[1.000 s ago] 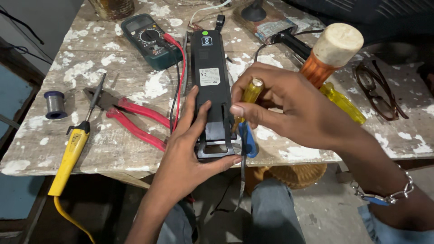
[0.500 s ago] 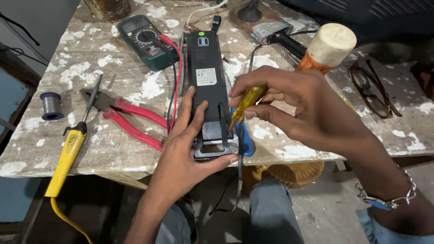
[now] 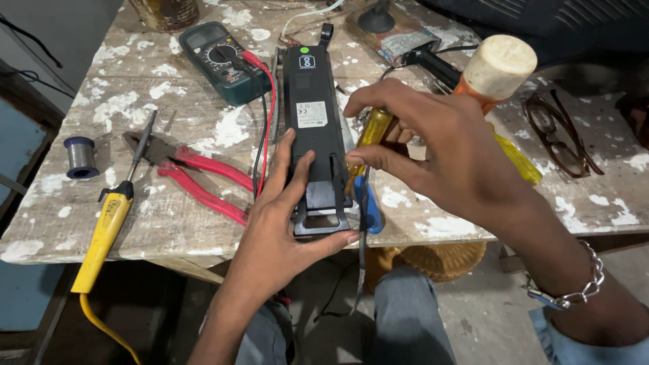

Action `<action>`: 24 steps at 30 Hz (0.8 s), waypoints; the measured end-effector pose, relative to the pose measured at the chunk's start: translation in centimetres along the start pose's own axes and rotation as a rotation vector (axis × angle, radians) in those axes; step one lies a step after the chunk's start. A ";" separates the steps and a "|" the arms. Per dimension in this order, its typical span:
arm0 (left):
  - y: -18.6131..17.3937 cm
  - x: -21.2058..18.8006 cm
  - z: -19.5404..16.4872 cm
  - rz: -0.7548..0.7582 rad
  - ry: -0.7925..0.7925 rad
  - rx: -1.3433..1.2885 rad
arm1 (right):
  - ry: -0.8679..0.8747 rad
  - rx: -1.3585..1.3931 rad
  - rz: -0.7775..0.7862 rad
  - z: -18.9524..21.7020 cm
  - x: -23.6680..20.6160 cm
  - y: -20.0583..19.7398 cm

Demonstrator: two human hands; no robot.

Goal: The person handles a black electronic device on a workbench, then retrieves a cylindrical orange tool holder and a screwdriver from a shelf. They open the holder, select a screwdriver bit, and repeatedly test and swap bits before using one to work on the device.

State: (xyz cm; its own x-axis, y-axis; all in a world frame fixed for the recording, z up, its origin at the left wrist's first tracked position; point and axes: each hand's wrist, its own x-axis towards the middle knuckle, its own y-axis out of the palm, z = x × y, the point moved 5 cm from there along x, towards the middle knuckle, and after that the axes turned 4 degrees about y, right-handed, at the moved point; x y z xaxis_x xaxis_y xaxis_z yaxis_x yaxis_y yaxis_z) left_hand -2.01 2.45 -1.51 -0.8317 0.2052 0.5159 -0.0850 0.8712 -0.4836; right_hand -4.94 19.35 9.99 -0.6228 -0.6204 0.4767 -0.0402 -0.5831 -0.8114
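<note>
Fingers of right hand (image 3: 439,155) curl (thumb forward) round yellow screwdriver (image 3: 370,135).

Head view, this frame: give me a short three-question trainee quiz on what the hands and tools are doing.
1. True or false: the left hand lies flat on the black device, pinning it to the table.
2. Which tool does the right hand grip? A) the red-handled pliers B) the yellow-handled screwdriver C) the soldering iron
3. Fill in: the green multimeter lies to the ____ of the black device as the camera sees it.

Key: 1 true. 2 B. 3 left.
</note>
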 end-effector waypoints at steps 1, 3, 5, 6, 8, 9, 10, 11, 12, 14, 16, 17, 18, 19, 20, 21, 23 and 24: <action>0.0 0.0 0.0 0.001 -0.003 0.000 | -0.010 0.003 -0.014 0.0 0.0 0.0; 0.1 -0.1 0.1 -0.003 -0.001 0.003 | -0.026 0.013 -0.030 0.0 -0.2 0.2; 0.1 -0.1 0.1 -0.013 0.010 0.012 | -0.033 0.023 -0.041 0.0 -0.4 0.4; 0.1 -0.2 0.1 -0.014 0.014 0.015 | -0.032 0.029 -0.045 0.1 -0.5 0.5; 0.1 -0.2 0.1 -0.016 0.023 0.021 | -0.015 0.021 -0.044 0.1 -0.5 0.7; 0.1 -0.2 0.1 -0.017 0.022 0.026 | 0.001 0.009 -0.037 0.1 -0.5 0.9; 0.1 -0.2 0.1 -0.018 0.023 0.031 | 0.018 -0.004 -0.031 0.1 -0.4 1.1; 0.1 -0.1 0.1 -0.019 0.023 0.036 | -0.009 0.000 -0.049 0.2 -0.5 1.0; 0.1 -0.1 0.0 -0.019 0.028 0.036 | -0.036 0.004 -0.067 0.3 -0.5 0.9; 0.1 -0.1 -0.1 -0.020 0.037 0.036 | -0.026 0.068 -0.109 -0.1 -0.7 0.6; 0.1 0.0 0.0 -0.007 0.015 0.032 | 0.048 0.188 -0.157 -1.4 -0.8 -0.1; 0.1 0.0 0.1 0.000 0.005 0.029 | 0.105 0.307 -0.223 -2.2 -1.0 -0.5; 0.1 0.0 0.1 0.000 0.005 0.030 | 0.164 0.426 -0.287 -3.2 -1.4 -0.9; 0.1 -0.1 0.0 0.000 0.005 0.030 | 0.222 0.545 -0.351 -4.2 -1.8 -1.2; 0.0 -0.1 0.0 0.000 0.007 0.032 | 0.209 0.641 -0.383 -4.7 -2.2 -1.3; 0.0 -0.1 0.0 0.000 0.004 0.022 | 0.194 0.738 -0.415 -5.2 -2.7 -1.1; 0.0 -0.1 0.0 -0.001 0.004 -0.004 | 0.315 1.046 -0.514 -6.7 -4.2 -0.5; 0.0 -0.1 0.1 -0.003 0.000 0.019 | 0.454 1.257 -0.580 -7.6 -5.2 0.5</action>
State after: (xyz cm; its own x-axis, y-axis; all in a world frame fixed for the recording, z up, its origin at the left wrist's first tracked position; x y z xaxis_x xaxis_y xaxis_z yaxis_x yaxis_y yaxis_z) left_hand -1.99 2.40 -1.63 -0.8313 0.2031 0.5173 -0.0978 0.8629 -0.4959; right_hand -7.65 26.29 4.51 -0.9553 -0.0658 0.2882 0.1807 -0.9015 0.3932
